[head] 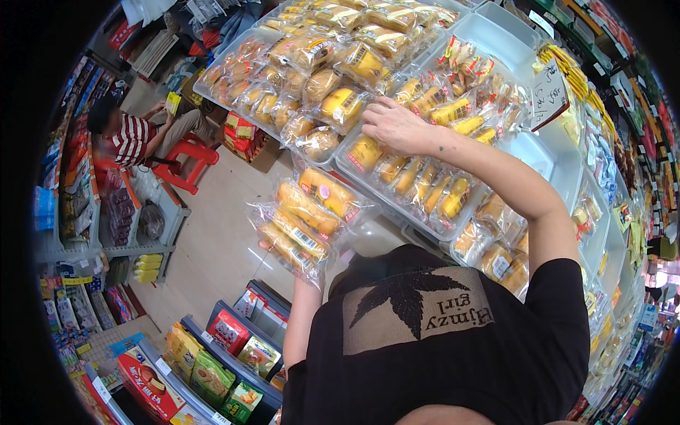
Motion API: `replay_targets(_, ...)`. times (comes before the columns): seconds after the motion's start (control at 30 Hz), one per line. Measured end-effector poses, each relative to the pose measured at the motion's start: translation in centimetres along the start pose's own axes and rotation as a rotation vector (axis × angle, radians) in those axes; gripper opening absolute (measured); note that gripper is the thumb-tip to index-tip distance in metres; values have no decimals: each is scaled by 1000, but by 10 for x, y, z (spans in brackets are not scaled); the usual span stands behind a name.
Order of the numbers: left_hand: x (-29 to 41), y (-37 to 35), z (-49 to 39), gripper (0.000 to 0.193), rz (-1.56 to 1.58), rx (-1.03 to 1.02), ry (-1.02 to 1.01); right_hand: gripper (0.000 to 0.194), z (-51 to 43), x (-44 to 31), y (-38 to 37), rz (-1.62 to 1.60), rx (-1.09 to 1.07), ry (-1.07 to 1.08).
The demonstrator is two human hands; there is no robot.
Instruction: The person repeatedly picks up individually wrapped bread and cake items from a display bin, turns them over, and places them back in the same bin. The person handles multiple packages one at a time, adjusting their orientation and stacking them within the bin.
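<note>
Several clear-wrapped bread rolls [316,199] lie stacked side by side on my left hand [264,244], held out over the floor. Only a few fingertips and the wrist show beneath them. My right hand [396,127] reaches across a clear plastic bin [396,212], palm down with bent fingers among wrapped yellow cakes. Its fingertips are partly hidden, so whether they grip a package cannot be seen. In front of that hand stands a row of wrapped yellow cakes [419,183]. More wrapped cakes [451,114] lie just beyond it.
Another bin [249,114] heaped with wrapped buns adjoins on the left. A handwritten price card [550,95] stands at the right. Boxed snacks [151,385] fill shelves at lower left. Across the tiled floor [220,228], a person [135,133] sits beside a red stool [188,162], holding a yellow packet [173,103].
</note>
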State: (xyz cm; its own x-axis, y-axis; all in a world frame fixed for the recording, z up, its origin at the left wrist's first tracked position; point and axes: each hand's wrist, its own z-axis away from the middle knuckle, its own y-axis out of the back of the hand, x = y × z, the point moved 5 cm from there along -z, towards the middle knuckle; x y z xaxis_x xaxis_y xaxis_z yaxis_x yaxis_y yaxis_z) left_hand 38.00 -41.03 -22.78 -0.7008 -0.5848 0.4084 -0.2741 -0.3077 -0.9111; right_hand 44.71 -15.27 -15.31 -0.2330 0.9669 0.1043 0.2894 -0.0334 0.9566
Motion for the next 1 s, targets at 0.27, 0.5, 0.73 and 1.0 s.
replay_targets(0.27,-1,0,-3,116,-10,-37,1,30,-2,6,-14,-100,-156,2)
replay_targets(0.5,-5,-4,-7,117,176,-145,27,32,3,-2,2,-101,-258,-81)
replay_targets(0.73,-6,-1,-7,120,-149,96,25,40,21,10,29,-300,-158,-405)
replay_targets(1.0,-16,-7,-11,120,-171,64,86,62,67,20,25,-1361,-231,-976)
